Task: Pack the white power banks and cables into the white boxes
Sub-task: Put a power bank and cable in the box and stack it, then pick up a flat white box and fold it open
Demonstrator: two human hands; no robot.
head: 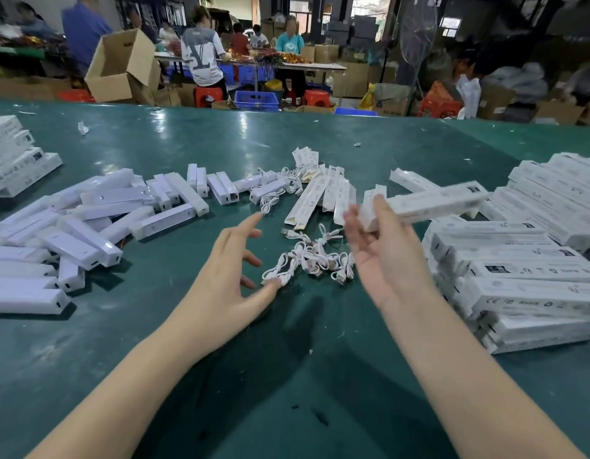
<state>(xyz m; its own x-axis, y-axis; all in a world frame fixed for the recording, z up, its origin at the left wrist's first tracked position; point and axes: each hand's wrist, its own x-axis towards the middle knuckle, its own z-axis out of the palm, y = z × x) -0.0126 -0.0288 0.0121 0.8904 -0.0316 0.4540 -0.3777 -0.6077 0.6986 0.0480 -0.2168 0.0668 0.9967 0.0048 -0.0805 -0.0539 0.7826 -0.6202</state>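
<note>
Green covers the whole surface [187,326], and a tangle of white cables [306,260] lies at its middle, serving as the landmark. Left of the cables sprawls a loose heap of white power banks [98,223], too many and too overlapped to count. Behind the cables lie several flat, unfolded white box sleeves [323,197] and a second, smaller knot of cables among a few more power banks. Right of the cables stands a large stack of packed white boxes [525,279], several layers high; another smaller stack [15,160] sits far left, beyond the power banks. Workers, cardboard cartons and red stools fill the room behind.

Two bare forearms reach in. Left hand [230,279] hovers just left of the cables, fingers spread and relaxed, thumb tip touching or almost touching the nearest cable end, holding nothing. Right hand [383,246] is raised above the cables' right edge, palm turned inward, fingers and thumb gripping one end of a single white box [429,203], which is blurred and points toward the right stack.
</note>
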